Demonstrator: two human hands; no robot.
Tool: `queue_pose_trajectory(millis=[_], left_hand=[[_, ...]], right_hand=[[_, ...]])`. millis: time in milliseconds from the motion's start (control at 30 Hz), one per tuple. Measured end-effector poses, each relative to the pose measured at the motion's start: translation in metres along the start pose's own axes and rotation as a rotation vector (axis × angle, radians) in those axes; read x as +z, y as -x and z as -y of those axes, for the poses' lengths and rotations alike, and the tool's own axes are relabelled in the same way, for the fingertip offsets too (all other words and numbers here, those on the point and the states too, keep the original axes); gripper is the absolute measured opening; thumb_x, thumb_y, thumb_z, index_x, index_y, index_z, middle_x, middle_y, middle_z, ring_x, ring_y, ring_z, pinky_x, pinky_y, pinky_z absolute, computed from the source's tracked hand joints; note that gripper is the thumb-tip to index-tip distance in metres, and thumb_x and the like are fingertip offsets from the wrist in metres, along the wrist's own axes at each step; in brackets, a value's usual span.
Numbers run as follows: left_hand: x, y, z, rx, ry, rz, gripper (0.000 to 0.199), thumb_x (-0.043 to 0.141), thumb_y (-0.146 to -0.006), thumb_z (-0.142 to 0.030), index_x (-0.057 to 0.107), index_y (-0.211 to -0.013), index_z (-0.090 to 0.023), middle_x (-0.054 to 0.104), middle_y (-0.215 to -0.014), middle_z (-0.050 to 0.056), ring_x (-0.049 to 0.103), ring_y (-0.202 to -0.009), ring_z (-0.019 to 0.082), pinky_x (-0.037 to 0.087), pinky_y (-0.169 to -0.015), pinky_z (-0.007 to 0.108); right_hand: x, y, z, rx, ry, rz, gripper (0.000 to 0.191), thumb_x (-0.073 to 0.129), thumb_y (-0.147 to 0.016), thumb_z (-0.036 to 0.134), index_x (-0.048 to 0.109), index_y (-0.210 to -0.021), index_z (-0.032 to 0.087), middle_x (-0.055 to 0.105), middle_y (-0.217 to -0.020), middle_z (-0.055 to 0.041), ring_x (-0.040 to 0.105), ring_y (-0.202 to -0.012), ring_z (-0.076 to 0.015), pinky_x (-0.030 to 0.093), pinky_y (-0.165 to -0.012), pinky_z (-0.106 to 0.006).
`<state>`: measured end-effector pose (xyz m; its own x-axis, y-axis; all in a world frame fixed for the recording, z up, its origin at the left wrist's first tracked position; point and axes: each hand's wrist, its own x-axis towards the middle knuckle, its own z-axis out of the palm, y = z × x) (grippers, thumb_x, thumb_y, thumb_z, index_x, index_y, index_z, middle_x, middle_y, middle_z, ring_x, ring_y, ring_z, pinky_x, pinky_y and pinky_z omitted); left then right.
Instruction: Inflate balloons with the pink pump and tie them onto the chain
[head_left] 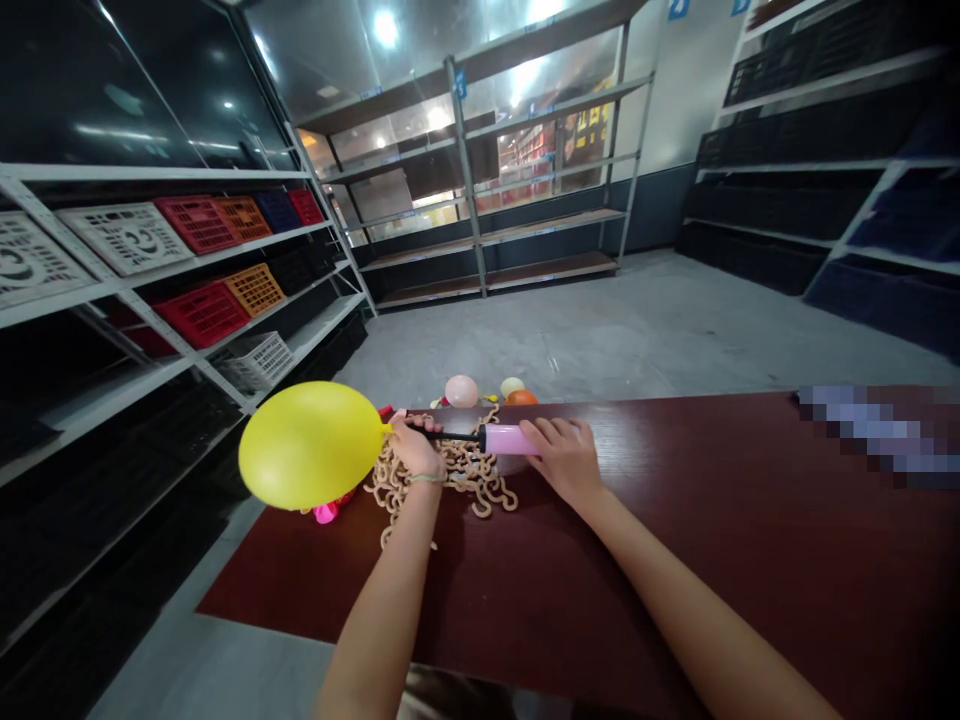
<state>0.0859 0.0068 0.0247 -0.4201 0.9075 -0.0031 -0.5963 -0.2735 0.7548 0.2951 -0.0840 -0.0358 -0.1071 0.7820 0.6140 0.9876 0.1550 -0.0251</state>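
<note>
A yellow inflated balloon (311, 445) hangs over the left end of the dark red table (675, 560). My left hand (415, 447) pinches its neck onto the black nozzle of a pink hand pump (504, 439). My right hand (564, 457) is wrapped around the pump's pink barrel. Under both hands lies a pile of beige hook-shaped plastic pieces (461, 472).
A pink balloon (461, 391), a pale one (512, 386) and an orange one (521, 398) sit at the table's far edge. Small pink and red bits (327, 512) lie under the yellow balloon. Metal shelves with coloured baskets (202, 310) stand left; bare shelving stands behind and right.
</note>
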Motion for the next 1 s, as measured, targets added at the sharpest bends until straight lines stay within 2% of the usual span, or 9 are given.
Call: queue_pose_trajectory(millis=[133,300,400,467,533,667,800,933,1000], left_hand=[[-0.013,-0.008,-0.007,0.024,0.069,-0.017,0.023,0.044,-0.092,-0.036,0.037,-0.075,-0.021,0.034,-0.06,-0.007,0.036,-0.046,0.006,0.033,-0.048,0.022],[-0.016,0.009,0.01,0.034,0.056,-0.053,0.03,0.046,-0.092,-0.04,0.036,-0.071,-0.021,0.036,-0.058,-0.006,0.037,-0.046,0.007,0.035,-0.048,0.022],[-0.012,0.023,0.023,-0.009,0.016,-0.028,0.032,0.048,-0.092,-0.044,0.039,-0.071,-0.022,0.04,-0.057,-0.005,0.04,-0.046,0.01,0.039,-0.048,0.025],[-0.008,0.029,0.027,-0.033,-0.003,0.009,0.031,0.048,-0.092,-0.044,0.041,-0.07,-0.022,0.041,-0.057,-0.004,0.042,-0.047,0.011,0.041,-0.048,0.026],[-0.006,0.029,0.026,-0.035,-0.009,0.019,0.031,0.048,-0.091,-0.044,0.041,-0.07,-0.022,0.042,-0.059,-0.004,0.043,-0.047,0.011,0.042,-0.048,0.027],[-0.004,0.02,0.011,-0.002,0.006,-0.015,0.026,0.05,-0.089,-0.044,0.042,-0.078,-0.023,0.041,-0.06,-0.006,0.042,-0.048,0.01,0.042,-0.049,0.026],[-0.004,0.016,-0.001,0.021,0.059,-0.012,0.015,0.05,-0.088,-0.037,0.046,-0.084,-0.023,0.04,-0.06,-0.006,0.042,-0.048,0.01,0.044,-0.05,0.026],[-0.003,0.027,0.003,0.055,0.053,-0.041,0.022,0.046,-0.09,-0.038,0.042,-0.076,-0.022,0.039,-0.059,-0.005,0.041,-0.047,0.009,0.043,-0.05,0.025],[-0.002,0.035,0.01,0.073,0.019,-0.02,0.029,0.044,-0.092,-0.043,0.04,-0.073,-0.022,0.04,-0.059,-0.005,0.043,-0.048,0.01,0.044,-0.051,0.025]], right_hand=[[0.003,0.003,-0.01,0.135,-0.019,-0.008,0.048,0.064,-0.083,0.02,0.056,-0.13,0.028,0.062,-0.127,-0.0064,0.046,-0.118,-0.0281,0.032,-0.097,-0.044],[0.008,0.005,0.019,0.227,-0.048,0.0,0.054,0.064,-0.08,0.018,0.054,-0.132,0.029,0.063,-0.124,-0.008,0.046,-0.117,-0.0295,0.037,-0.089,-0.041],[0.006,0.006,0.038,0.177,-0.09,0.048,0.059,0.064,-0.083,0.022,0.047,-0.14,0.026,0.064,-0.122,-0.0096,0.05,-0.11,-0.0284,0.039,-0.085,-0.038],[0.004,0.006,0.041,0.102,-0.13,0.081,0.054,0.063,-0.086,0.027,0.049,-0.138,0.024,0.064,-0.122,-0.0096,0.052,-0.107,-0.0267,0.041,-0.082,-0.036],[0.003,0.005,0.033,0.044,-0.133,0.077,0.048,0.061,-0.088,0.031,0.052,-0.135,0.024,0.063,-0.125,-0.0091,0.052,-0.108,-0.0262,0.042,-0.084,-0.036],[0.002,0.004,-0.002,-0.003,-0.034,0.015,0.045,0.055,-0.092,0.03,0.05,-0.137,0.026,0.058,-0.133,-0.009,0.047,-0.121,-0.028,0.04,-0.092,-0.04],[0.004,0.005,-0.025,0.156,0.043,-0.046,0.04,0.053,-0.091,0.025,0.053,-0.131,0.022,0.056,-0.134,-0.0115,0.04,-0.13,-0.0304,0.038,-0.097,-0.043],[0.004,0.005,-0.001,0.315,0.024,-0.061,0.035,0.055,-0.088,0.021,0.057,-0.123,0.02,0.059,-0.128,-0.0126,0.043,-0.126,-0.0318,0.041,-0.094,-0.044],[0.002,0.004,0.019,0.305,0.0,-0.044,0.038,0.057,-0.087,0.021,0.057,-0.125,0.025,0.059,-0.129,-0.0098,0.045,-0.125,-0.0317,0.041,-0.094,-0.045]])
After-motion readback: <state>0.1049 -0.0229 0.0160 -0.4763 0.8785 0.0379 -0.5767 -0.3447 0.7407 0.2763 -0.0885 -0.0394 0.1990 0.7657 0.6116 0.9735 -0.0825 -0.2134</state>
